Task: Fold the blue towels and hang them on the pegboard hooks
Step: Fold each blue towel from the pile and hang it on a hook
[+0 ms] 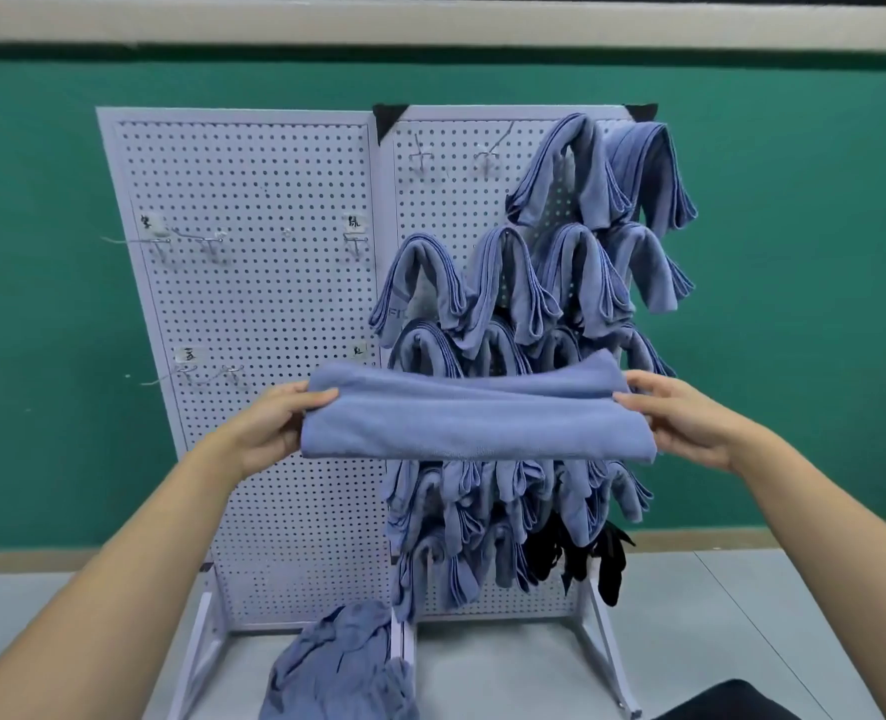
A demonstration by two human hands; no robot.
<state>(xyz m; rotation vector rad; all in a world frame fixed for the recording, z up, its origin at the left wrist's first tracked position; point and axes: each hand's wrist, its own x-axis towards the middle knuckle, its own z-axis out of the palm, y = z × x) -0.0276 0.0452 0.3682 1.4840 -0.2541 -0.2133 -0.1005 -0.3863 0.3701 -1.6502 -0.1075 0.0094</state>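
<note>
Both grips are engaged. The left grip (269, 423) pinches one end of the folded blue towel (477, 418) and the right grip (690, 418) pinches the other. The towel spans level between them, in the air in front of the pegboard (456, 210).

Risks, in my judgement:
- The loose upper layer may slide open if either pinch slackens.
- The towel's far edge may catch the hung towels (576, 168) directly beyond the grips and drag one off its hook.

Two free hooks (422, 155) sit above and beyond the grips, at the board's top edge. More show on the left panel (253, 304) beyond the left grip. I find open room above the grips and to their left, and crowding straight ahead. A heap of unfolded towels (342, 667) lies on the worktop (742, 615) below the left grip.
</note>
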